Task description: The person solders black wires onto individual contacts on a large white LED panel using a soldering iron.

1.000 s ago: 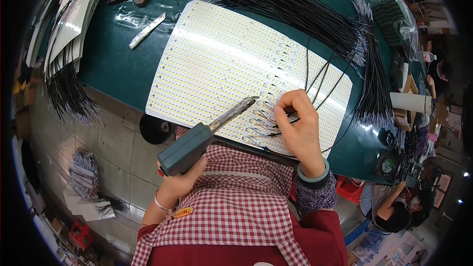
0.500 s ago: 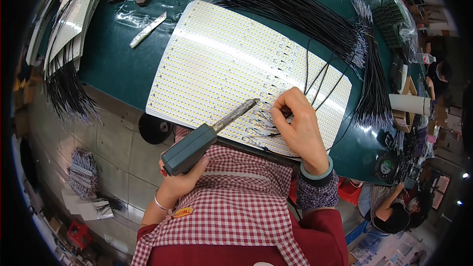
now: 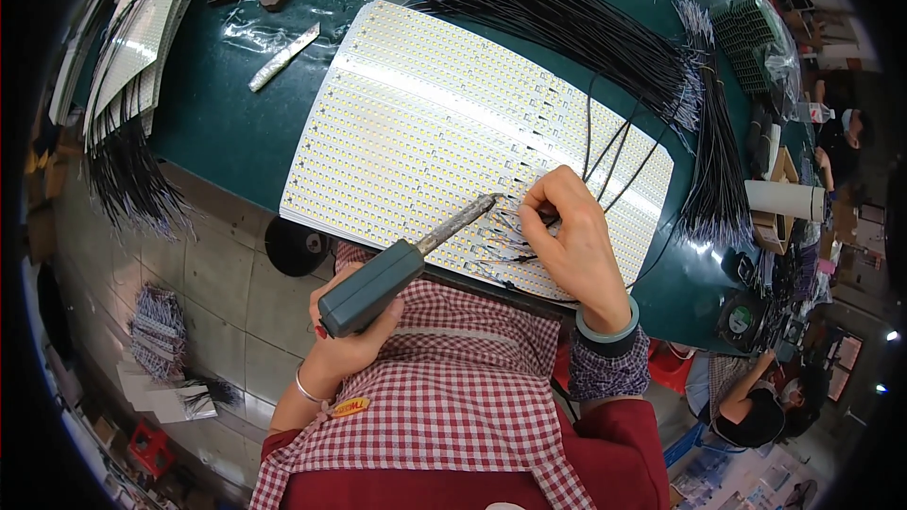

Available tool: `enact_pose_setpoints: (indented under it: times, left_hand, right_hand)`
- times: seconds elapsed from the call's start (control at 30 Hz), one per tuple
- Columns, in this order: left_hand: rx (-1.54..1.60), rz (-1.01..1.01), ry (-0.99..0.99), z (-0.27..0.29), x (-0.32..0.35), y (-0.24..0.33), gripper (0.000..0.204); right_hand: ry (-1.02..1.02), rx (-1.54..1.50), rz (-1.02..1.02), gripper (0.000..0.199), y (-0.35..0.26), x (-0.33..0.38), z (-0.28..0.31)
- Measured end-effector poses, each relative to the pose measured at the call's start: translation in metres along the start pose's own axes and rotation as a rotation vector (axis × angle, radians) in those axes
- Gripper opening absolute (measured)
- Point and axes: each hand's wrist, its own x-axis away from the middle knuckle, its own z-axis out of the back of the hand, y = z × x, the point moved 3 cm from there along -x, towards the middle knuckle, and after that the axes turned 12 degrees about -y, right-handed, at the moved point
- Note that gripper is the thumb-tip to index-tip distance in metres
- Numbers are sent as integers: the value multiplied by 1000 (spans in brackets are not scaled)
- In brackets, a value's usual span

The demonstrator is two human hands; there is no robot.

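A white LED circuit board panel (image 3: 397, 123), dotted with small yellow chips, lies at the top of a stack on the table's near side. My left hand (image 3: 354, 345) is wrapped round the dark green handle of a soldering iron (image 3: 373, 288). The iron's tip points right and meets the panel beside a row of wire ends. Pinched in the fingers of my right hand (image 3: 572, 236) are thin black wires (image 3: 619, 146), held low over the panel's right half. Several wire ends with bare tips spread just left of those fingers. The pinched ends are partly hidden.
A large bundle of black wires (image 3: 567, 24) lies behind the panel, and another bundle (image 3: 713, 132) to its right. More wired panels (image 3: 142, 47) hang over the left table edge. A silvery bar (image 3: 283, 57) rests back left. A co-worker (image 3: 756, 406) sits at lower right.
My left hand has shifted the soldering iron slightly to the right, bringing its tip close to my right fingers. The right hand has barely moved.
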Motion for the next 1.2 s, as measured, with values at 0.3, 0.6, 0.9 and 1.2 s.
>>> enact_pose_setpoints:
  times: [0.3, 0.6, 0.9, 1.2]
  left_hand:
    - [13, -50, 46, 4, 10, -3, 21]
    - [97, -37, 94, 4, 10, 0, 25]
    - [200, 20, 135, 8, 11, -6, 31]
    - [277, 45, 162, 14, 10, -10, 35]
  right_hand:
    - [5, 15, -14, 7, -2, 0, 1]
    - [16, 127, 16, 9, -5, 1, 0]
    - [-1, 447, -5, 12, -23, 10, 4]
    - [-13, 846, 35, 11, -9, 26, 29]
